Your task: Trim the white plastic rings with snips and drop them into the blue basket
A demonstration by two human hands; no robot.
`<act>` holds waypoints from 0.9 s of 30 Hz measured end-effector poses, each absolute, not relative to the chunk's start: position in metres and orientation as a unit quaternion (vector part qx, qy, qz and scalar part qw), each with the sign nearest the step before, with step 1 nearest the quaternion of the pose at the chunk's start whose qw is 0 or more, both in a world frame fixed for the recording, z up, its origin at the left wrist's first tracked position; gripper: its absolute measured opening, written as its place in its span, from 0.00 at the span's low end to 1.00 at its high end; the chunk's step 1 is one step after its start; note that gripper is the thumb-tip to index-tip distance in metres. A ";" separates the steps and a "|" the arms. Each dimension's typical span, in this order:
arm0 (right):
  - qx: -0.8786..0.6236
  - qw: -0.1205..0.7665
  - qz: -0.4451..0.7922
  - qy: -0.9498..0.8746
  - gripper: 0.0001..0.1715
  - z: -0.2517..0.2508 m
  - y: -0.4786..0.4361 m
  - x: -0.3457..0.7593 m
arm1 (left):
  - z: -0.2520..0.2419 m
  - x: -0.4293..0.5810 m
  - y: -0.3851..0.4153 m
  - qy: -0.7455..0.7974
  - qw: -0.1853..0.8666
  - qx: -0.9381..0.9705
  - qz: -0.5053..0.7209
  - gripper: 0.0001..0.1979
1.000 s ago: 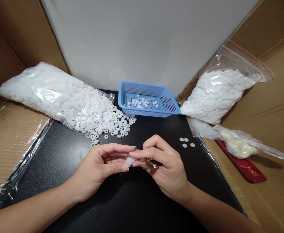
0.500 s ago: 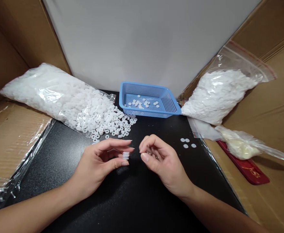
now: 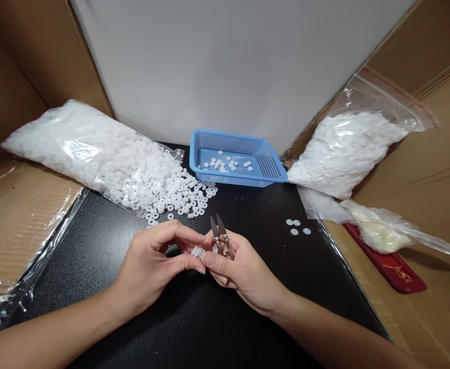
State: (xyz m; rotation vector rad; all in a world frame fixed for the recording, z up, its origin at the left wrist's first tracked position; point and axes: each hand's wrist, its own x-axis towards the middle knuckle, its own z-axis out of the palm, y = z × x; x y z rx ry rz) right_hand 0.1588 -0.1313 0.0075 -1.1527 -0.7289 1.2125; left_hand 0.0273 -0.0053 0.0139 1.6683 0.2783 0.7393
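Note:
My left hand [image 3: 150, 264] pinches a short stack of white plastic rings [image 3: 197, 251] between thumb and fingers. Meeting it at the middle, my right hand [image 3: 248, 271] holds a pair of thread snips [image 3: 220, 233], their two blades pointing up and away from me, slightly apart. The right thumb lies against the near end of the stack, and a bit of white shows beside the snips' blades, partly hidden by fingers. Beyond my left hand, many loose white rings [image 3: 188, 197] spill from the mouth of a clear plastic bag [image 3: 79, 148].
A blue perforated basket [image 3: 240, 180] with several small white pieces stands at the back. Several white discs [image 3: 294, 231] lie at the right. Farther right are a full zip bag [image 3: 348, 151], a smaller bag [image 3: 382, 233] and a red tray [image 3: 405, 277]. Cardboard walls [image 3: 432, 169] flank the black table.
My hands have come together. The right hand has turned and moved left, so the snips now show. The ring stack has tilted and is touched by both hands.

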 end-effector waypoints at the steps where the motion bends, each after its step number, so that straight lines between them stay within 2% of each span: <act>1: -0.491 0.613 0.532 -0.317 0.25 0.007 -0.132 0.159 | 0.013 0.027 -0.004 0.108 0.584 0.734 0.329 0.09; 5: -0.449 0.624 0.555 -0.318 0.23 0.006 -0.133 0.161 | 0.012 0.023 -0.004 0.070 0.540 0.764 0.347 0.09; 8: -0.449 0.629 0.551 -0.315 0.25 0.006 -0.133 0.162 | 0.014 0.022 -0.006 0.065 0.555 0.753 0.349 0.10; 14: -0.452 0.634 0.542 -0.315 0.27 0.006 -0.131 0.161 | 0.017 0.028 -0.008 0.126 0.728 0.610 0.286 0.08; 18: -0.487 0.607 0.520 -0.352 0.24 0.012 -0.131 0.170 | 0.012 0.030 -0.004 0.123 0.789 0.552 0.241 0.05; 20: -0.555 0.552 0.472 -0.406 0.21 0.020 -0.134 0.185 | 0.011 0.030 -0.004 0.127 0.818 0.517 0.218 0.03; 24: -0.753 0.314 0.231 -0.529 0.06 0.034 -0.149 0.235 | 0.013 0.031 -0.004 0.139 0.872 0.435 0.177 0.07; 25: -0.797 0.247 0.162 -0.527 0.05 0.035 -0.155 0.248 | 0.014 0.031 -0.004 0.141 0.879 0.422 0.169 0.07; 27: -0.828 0.211 0.121 -0.506 0.08 0.035 -0.165 0.272 | 0.016 0.032 -0.003 0.147 0.889 0.405 0.155 0.06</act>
